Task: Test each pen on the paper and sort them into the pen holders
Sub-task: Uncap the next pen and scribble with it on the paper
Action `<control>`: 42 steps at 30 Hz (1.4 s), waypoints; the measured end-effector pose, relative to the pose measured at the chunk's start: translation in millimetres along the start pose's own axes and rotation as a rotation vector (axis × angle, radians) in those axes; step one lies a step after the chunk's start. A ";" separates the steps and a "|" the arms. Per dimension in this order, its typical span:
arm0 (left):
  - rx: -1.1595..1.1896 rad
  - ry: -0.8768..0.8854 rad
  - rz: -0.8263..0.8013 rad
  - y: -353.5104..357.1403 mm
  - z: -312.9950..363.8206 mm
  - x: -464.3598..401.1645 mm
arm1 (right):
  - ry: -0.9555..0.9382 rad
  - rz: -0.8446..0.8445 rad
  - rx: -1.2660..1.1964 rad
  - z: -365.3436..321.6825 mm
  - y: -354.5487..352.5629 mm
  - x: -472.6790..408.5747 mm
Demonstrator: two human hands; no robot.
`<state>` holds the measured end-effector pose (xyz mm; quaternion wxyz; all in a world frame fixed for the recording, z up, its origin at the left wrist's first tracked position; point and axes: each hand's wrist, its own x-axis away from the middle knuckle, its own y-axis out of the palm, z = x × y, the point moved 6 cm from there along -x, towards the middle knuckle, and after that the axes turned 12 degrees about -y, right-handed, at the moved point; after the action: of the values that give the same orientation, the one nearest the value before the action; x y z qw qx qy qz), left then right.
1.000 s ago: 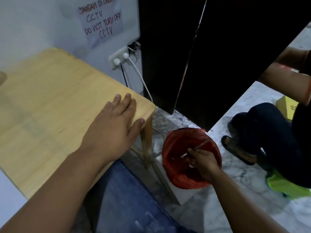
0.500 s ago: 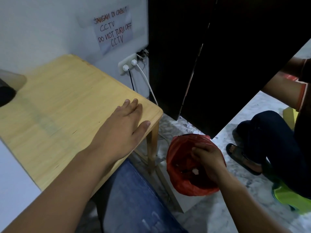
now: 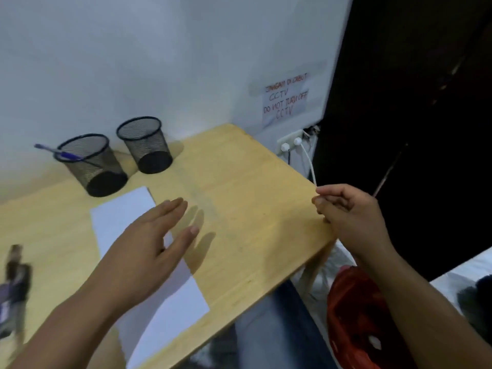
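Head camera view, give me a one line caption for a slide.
Left hand open above the white paper, right hand curled at the table edge, one blue pen in the left mesh holder.

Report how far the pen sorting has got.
Done: one blue pen stands in the left pen holder; the right pen holder looks empty. In hand: nothing clearly; the left hand hovers open above the paper, the right hand has its fingers curled, contents unclear. Left: blurred items at the table's left edge, possibly pens.
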<state>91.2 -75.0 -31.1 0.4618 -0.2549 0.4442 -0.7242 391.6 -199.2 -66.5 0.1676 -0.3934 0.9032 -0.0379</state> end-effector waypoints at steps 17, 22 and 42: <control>-0.112 -0.349 0.252 -64.5 -154.8 124.7 | -0.321 -0.878 0.038 -111.6 317.1 48.3; -0.128 -0.368 0.253 -61.2 -165.4 132.4 | -0.503 -1.116 0.228 -127.1 388.2 80.4; 0.033 -0.340 0.402 -51.0 -153.9 136.0 | -0.113 -1.115 -0.137 -140.3 405.6 93.8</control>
<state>-111.6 -124.9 -64.9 0.6687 -0.2719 0.3899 -0.5718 2.3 3.0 -41.3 0.1442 -0.8226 0.5485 -0.0409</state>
